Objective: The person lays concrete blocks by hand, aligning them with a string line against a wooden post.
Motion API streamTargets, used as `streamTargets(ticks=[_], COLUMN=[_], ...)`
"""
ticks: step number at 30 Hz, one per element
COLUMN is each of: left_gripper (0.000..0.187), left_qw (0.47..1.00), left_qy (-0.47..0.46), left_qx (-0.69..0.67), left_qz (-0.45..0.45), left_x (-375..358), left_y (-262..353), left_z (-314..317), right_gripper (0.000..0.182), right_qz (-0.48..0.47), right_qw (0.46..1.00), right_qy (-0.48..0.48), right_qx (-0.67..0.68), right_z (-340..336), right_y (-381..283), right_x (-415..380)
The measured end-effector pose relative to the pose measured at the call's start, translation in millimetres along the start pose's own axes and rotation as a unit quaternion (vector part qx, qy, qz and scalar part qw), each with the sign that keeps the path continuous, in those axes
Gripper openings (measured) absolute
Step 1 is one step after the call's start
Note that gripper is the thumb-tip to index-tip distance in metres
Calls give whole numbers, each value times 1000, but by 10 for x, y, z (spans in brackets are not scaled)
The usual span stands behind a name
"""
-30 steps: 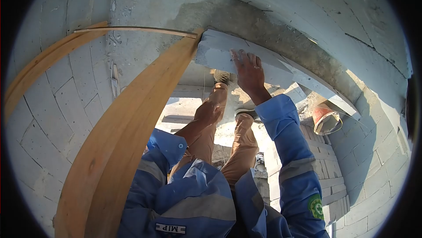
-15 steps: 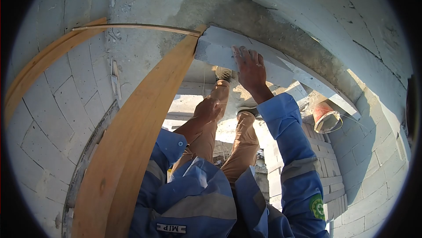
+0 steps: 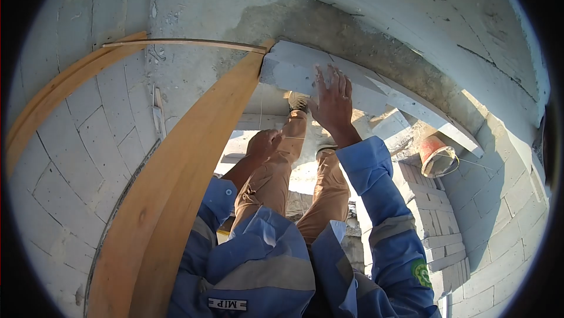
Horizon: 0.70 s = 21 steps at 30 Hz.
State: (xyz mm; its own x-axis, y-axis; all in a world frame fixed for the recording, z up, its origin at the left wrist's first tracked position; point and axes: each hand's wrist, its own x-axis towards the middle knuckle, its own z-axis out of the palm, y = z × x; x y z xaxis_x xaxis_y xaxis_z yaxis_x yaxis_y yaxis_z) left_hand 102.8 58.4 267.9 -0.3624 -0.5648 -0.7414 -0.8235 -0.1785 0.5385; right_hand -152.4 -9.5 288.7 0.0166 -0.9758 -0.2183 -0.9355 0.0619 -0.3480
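Note:
My right hand (image 3: 333, 103) lies with its fingers stretched out against the side of a pale grey block (image 3: 294, 62) in a row of blocks. Dust whitens its fingertips. My left hand (image 3: 264, 143) is closed in front of my left leg, lower and to the left. A thin pale string (image 3: 294, 138) runs beside that hand; whether the fingers grip it, or anything else, is hidden. A long wooden plank (image 3: 176, 171) stands at the left end of the blocks, its narrow end touching them.
A thin wooden strip (image 3: 182, 41) bridges the plank and another curved-looking board (image 3: 64, 94) on the left. An orange-red bucket (image 3: 436, 156) sits to the right beside stacked blocks (image 3: 432, 218). Block walls (image 3: 88, 141) rise on both sides.
My left hand has moved slightly left. The right hand's fingers have straightened from a bent hold over the block's edge. The view has shifted a little.

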Motion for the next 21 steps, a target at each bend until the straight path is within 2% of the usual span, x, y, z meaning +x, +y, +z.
streamTargets(ticks=[2,3,5,7,8,10,11,13,18,21], left_gripper=[44,42,40,42,44,44,43,38,37,34], left_qw=[1000,1000,999,999,998,998,998,997,995,992], left_qy=[9,13,45,34,23,35,37,59,97,127], left_qx=[-11,6,-12,-34,-56,-44,-51,-37,-17,-12], left_qz=[10,6,15,-5,-27,-22,-11,20,32,8], left_x=[-11,-18,-67,-115,-147,-202,-226,-293,-357,-442], left_y=[-66,-92,-71,13,43,42,19,19,-16,48], left_z=[-115,-183,-282,-396,-458,-575,-637,-788,-1106,-1151], right_gripper=[71,71,57,44,44,39,39,36,35,35], right_qz=[3,4,2,-18,-22,25,21,79,87,182], right_qw=[995,995,970,943,943,921,919,911,936,911], right_qy=[64,65,22,-11,-9,-84,-83,-158,-56,-61], right_qx=[71,72,241,332,333,380,384,374,336,365], right_z=[-104,-148,-215,-231,-233,-229,-229,-220,-41,-47], right_y=[-63,-113,-235,-332,-374,-465,-474,-414,-165,-97], right_x=[-182,-320,-660,-989,-1150,-1444,-1562,-1725,-1967,-2015])
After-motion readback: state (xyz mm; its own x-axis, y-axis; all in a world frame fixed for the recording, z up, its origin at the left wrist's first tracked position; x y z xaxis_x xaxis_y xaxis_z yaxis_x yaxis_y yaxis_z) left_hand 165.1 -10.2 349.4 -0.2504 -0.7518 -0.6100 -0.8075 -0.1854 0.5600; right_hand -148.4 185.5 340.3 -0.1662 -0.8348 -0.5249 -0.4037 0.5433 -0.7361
